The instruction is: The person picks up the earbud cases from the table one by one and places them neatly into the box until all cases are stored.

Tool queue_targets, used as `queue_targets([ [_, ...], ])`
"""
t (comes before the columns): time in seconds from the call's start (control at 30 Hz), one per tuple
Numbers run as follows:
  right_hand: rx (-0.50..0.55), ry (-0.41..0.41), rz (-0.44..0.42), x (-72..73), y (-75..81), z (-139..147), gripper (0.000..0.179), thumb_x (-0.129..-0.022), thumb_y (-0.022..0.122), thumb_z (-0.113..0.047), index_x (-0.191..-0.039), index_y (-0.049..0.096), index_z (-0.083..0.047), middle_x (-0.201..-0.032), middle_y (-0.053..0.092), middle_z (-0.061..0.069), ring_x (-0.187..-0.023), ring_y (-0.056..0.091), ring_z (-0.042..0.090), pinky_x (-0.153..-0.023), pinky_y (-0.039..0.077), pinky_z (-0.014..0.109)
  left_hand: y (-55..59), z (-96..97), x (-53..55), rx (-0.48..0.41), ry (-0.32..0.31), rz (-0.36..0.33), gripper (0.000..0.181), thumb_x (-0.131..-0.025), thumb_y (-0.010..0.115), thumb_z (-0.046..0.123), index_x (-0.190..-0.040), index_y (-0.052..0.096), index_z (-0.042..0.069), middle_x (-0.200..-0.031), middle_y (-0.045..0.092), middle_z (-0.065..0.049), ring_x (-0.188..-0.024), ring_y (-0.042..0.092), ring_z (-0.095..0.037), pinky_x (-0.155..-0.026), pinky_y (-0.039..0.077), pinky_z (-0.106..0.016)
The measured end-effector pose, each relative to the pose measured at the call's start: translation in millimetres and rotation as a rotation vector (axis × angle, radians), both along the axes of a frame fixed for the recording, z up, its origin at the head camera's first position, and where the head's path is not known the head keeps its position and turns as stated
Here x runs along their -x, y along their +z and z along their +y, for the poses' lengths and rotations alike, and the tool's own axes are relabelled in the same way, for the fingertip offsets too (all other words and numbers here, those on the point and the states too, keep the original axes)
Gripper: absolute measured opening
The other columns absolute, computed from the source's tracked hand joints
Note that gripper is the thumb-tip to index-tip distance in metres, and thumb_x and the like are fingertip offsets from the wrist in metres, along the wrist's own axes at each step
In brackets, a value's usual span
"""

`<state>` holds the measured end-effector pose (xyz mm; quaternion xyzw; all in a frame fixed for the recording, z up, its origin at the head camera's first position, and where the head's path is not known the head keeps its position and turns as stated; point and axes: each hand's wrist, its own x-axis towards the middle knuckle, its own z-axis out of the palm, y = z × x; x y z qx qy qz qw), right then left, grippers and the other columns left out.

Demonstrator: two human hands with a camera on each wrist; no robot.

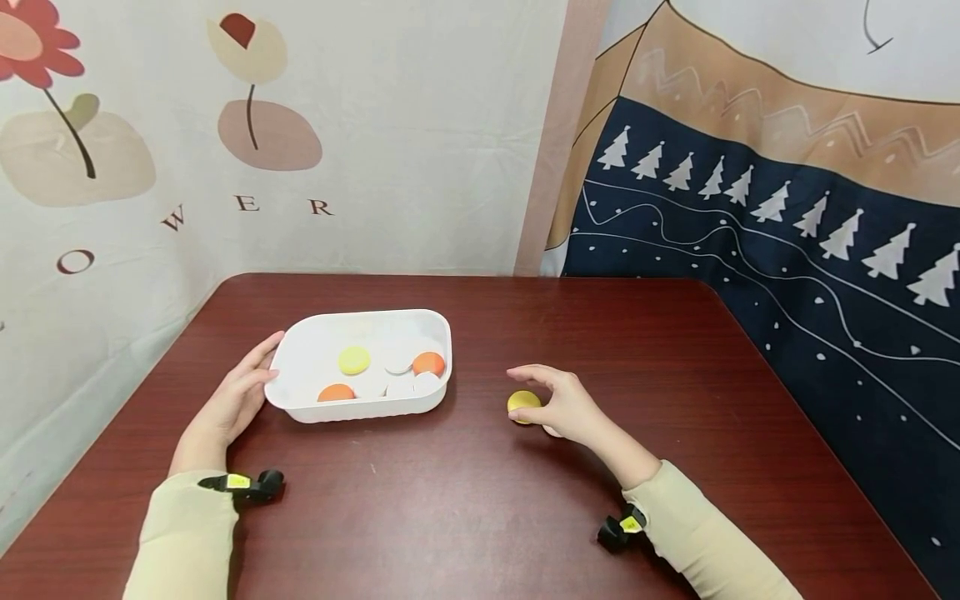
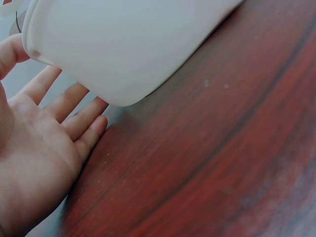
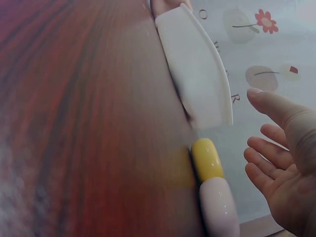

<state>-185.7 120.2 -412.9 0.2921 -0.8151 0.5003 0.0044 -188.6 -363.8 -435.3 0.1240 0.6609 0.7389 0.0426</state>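
A white plastic tray (image 1: 360, 323) stands on the table, holding round pieces: a yellow one (image 1: 354, 360), an orange one (image 1: 428, 363), another orange one (image 1: 335, 392) and several white ones. My left hand (image 1: 228, 408) touches the tray's left end, its fingers extended along the wall in the left wrist view. Right of the tray, my right hand (image 1: 566, 407) hovers over a thick, glossy yellow disc (image 3: 207, 158). Its thumb and fingers are spread, apart from the disc in the right wrist view. Beside that disc lies a white one (image 3: 219, 205), mostly hidden by the hand from the head.
The brown wooden table (image 1: 420, 517) has rounded far corners. Behind it hangs a pale cloth (image 1: 420, 167) with flower prints, and at the right a dark blue cloth (image 1: 750, 242) with white trees. Each wrist wears a small black camera.
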Motion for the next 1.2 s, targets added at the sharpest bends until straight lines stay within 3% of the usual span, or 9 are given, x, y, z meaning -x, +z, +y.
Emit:
queue_targets([
  [0.07, 0.007, 0.002, -0.005, 0.8, -1.2, 0.8, 0.052, -0.073, 0.084, -0.011, -0.119, 0.064, 0.002, -0.119, 0.063, 0.014, -0.108, 0.058, 0.036, -0.085, 0.048, 0.046, 0.3, -0.1, -0.1, 0.004, -0.002, 0.001, 0.062, -0.100, 0.038, 0.004, -0.154, 0.008, 0.009, -0.158, -0.001, -0.012, -0.136, 0.016, -0.004, -0.100, 0.025, -0.013],
  [0.17, 0.011, -0.003, -0.028, 2.0, -3.2, 1.6, 0.052, -0.073, 0.084, -0.013, -0.119, 0.064, 0.002, -0.118, 0.063, 0.016, -0.108, 0.058, 0.035, -0.093, 0.044, 0.047, 0.7, -0.2, -0.1, 0.003, -0.008, 0.005, 0.062, -0.100, 0.037, 0.004, -0.154, 0.007, 0.008, -0.158, -0.002, -0.012, -0.136, 0.016, -0.004, -0.100, 0.024, -0.013],
  [0.73, -0.089, 0.007, -0.031, 7.4, -19.4, 2.9, 0.052, -0.072, 0.083, -0.008, -0.120, 0.064, 0.000, -0.118, 0.063, 0.011, -0.102, 0.061, 0.024, -0.086, 0.048, 0.040, 2.3, 0.0, -1.0, 0.009, 0.004, -0.008, 0.062, -0.101, 0.038, 0.005, -0.154, 0.006, 0.007, -0.158, -0.005, -0.013, -0.137, 0.013, -0.006, -0.101, 0.022, -0.014],
  [1.2, -0.135, -0.009, -0.074, 6.9, -17.4, 2.0, 0.048, -0.074, 0.080, -0.001, -0.119, 0.065, 0.001, -0.115, 0.065, 0.010, -0.103, 0.061, 0.023, -0.085, 0.048, 0.035, 0.4, 0.2, -0.5, 0.008, 0.002, -0.002, 0.063, -0.100, 0.038, 0.005, -0.154, 0.006, 0.006, -0.158, -0.004, -0.013, -0.136, 0.016, -0.005, -0.100, 0.024, -0.014],
])
